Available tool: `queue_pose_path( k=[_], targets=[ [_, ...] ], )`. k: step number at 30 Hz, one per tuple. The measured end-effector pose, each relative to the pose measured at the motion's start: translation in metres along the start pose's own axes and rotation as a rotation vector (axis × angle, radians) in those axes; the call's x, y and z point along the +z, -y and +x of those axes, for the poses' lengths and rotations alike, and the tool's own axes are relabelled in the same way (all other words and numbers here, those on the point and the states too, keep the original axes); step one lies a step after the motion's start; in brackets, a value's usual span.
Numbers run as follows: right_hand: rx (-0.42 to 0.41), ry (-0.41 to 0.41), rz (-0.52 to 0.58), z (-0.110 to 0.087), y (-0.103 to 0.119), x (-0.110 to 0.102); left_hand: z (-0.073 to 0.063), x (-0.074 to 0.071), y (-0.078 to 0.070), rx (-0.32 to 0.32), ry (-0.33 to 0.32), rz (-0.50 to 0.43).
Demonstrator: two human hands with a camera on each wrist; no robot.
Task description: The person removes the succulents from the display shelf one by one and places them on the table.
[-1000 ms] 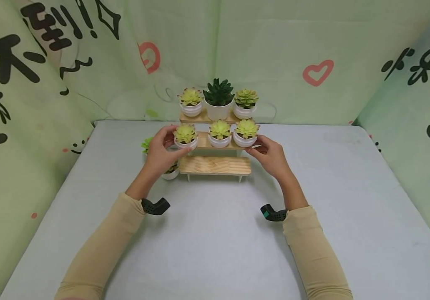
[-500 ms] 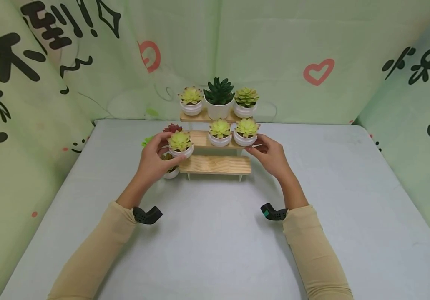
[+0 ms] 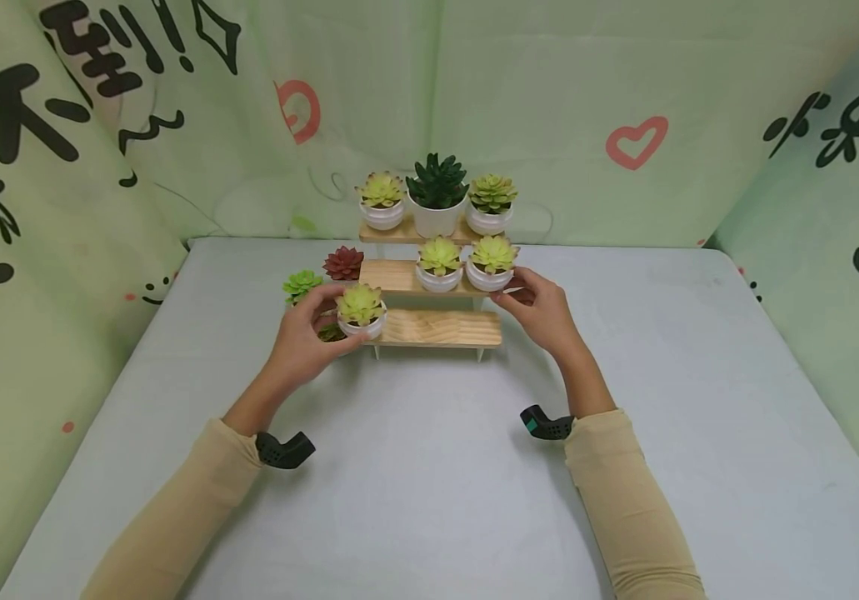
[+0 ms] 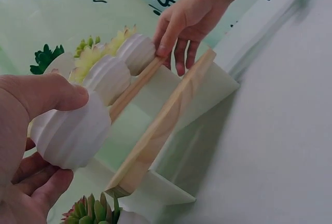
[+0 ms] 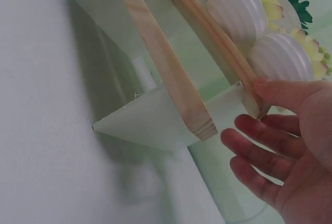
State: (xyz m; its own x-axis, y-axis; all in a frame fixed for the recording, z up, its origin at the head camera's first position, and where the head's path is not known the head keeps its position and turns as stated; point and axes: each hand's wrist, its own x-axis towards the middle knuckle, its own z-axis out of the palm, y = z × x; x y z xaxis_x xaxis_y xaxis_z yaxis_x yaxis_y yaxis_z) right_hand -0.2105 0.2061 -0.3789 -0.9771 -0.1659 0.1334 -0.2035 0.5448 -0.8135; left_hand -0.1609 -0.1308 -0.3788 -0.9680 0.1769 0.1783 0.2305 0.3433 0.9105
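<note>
Potted yellow-green succulent (image 3: 361, 310) hangs left of centre in the head view, by the left end of the lowest tier of a wooden stand (image 3: 440, 328); the left hand (image 3: 302, 337) grips its ribbed white pot (image 4: 72, 130) between fingers and thumb; right of centre, the right hand (image 3: 539, 310) pinches the middle tier's end, its other fingers loose; the plant looks light, its pot stiff and perhaps slippery, its leaves likeliest to bend; the pot's wall, below the rim, seems the surest hold.
</note>
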Motion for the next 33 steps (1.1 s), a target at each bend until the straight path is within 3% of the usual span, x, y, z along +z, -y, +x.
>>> queue_pose_path(
  k=[4, 9, 19, 33],
  targets=[
    [0.005, 0.002, -0.003, 0.0, -0.001, 0.0, -0.005, 0.002, 0.002, -0.002, 0.033, 0.014],
    [0.012, 0.004, 0.001, 0.0, 0.0, 0.0, -0.012, 0.004, 0.007, 0.047, 0.074, 0.044],
    [0.009, 0.005, -0.004, 0.0, -0.002, 0.0, -0.024, 0.012, 0.014, 0.084, 0.166, 0.01],
    [0.012, 0.01, 0.002, 0.0, 0.0, -0.001, -0.025, 0.032, 0.025, 0.119, 0.334, -0.012]
  ],
)
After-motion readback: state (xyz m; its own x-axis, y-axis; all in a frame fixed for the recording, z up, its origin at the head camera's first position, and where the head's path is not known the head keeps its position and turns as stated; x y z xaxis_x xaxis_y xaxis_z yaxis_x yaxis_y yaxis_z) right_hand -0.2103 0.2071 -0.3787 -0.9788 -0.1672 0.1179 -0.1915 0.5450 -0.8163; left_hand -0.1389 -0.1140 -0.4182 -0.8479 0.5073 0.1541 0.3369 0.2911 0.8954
